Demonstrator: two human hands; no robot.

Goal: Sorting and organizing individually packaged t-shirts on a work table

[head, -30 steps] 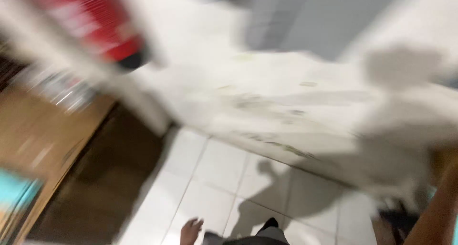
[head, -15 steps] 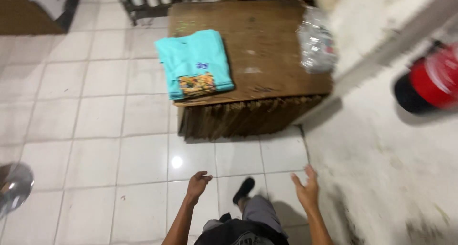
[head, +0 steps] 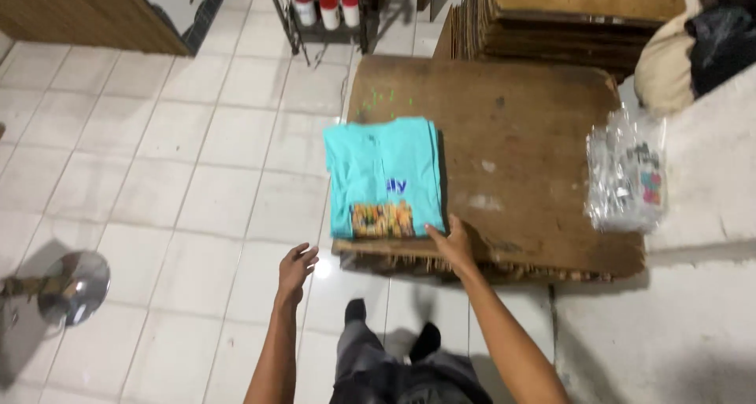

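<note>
The print on the folded turquoise shirt (head: 383,176) blurs beyond reading; the clear plastic bag's (head: 626,179) contents stay indistinct; the rack of red-capped bottles (head: 324,6) is clipped by the top edge.

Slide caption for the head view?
Right hand touches folded turquoise shirt on a brown board; left hand hangs open.

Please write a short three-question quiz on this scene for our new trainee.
1. True or false: the right hand touches the near corner of the folded turquoise shirt.
2. What does the left hand hold? A) a bottle B) nothing C) the shirt
3. What lies on the board stack, at its right edge?

Key: 1 true. 2 B; it hangs open over the tiled floor. 3 a pile of clear plastic bags.
</note>
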